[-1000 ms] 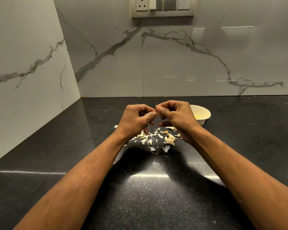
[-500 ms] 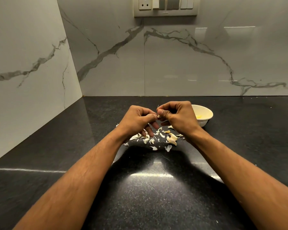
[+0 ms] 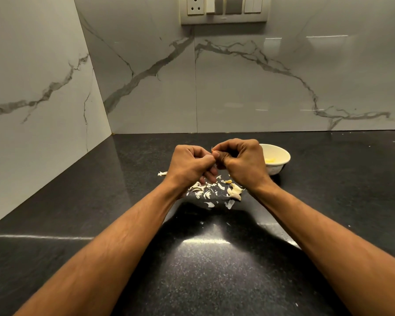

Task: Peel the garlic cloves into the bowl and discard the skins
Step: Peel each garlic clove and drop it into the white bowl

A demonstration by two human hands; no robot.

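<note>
Both hands, left hand [image 3: 189,166] and right hand [image 3: 242,163], pinch one garlic clove [image 3: 215,153]; the skins [image 3: 205,190] pile beneath them; short, gentle pulls should spare the flesh.

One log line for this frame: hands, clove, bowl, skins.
left hand and right hand: pinching garlic clove, mostly hidden | bowl: right of hands, some peeled garlic inside | skins: scattered on counter under hands

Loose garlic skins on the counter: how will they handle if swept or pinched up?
The garlic skins look thin, curled and papery, so probably very light and floppy, apt to scatter or cling rather than slide as a pile. They lie as many small separate flakes on the glossy countertop, so pinching each singly is likely slow; sweeping seems easier.
</note>
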